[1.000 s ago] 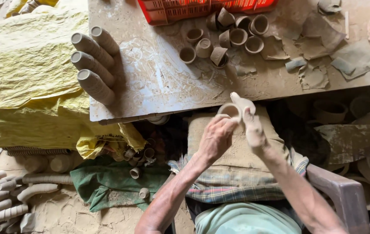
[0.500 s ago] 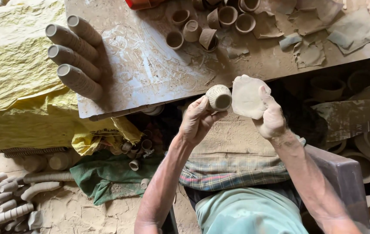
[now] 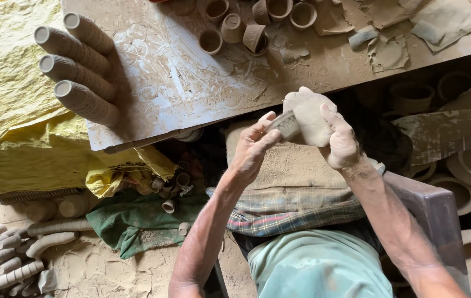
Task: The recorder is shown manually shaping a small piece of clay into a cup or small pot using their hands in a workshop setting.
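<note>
My left hand (image 3: 253, 148) grips a small grey clay cup (image 3: 286, 126) on its side, just below the edge of the work board (image 3: 191, 88). My right hand (image 3: 339, 142) holds a flat lump of pale clay (image 3: 308, 116) pressed against the cup's end. Both hands are coated in clay and meet over my lap, which is covered by a dusty cloth (image 3: 290, 171).
Stacks of nested clay cups (image 3: 78, 66) lie on the board's left end. Several loose cups (image 3: 241, 25) and clay scraps (image 3: 390, 49) sit at the back. Yellow plastic sheeting (image 3: 20, 121) is at left, clay bowls (image 3: 467, 176) at right, more cup stacks (image 3: 3, 259) on the floor.
The cup has turned from open end facing me to lying sideways, and the clay lump has closed against it. The view has shifted slightly toward the board.
</note>
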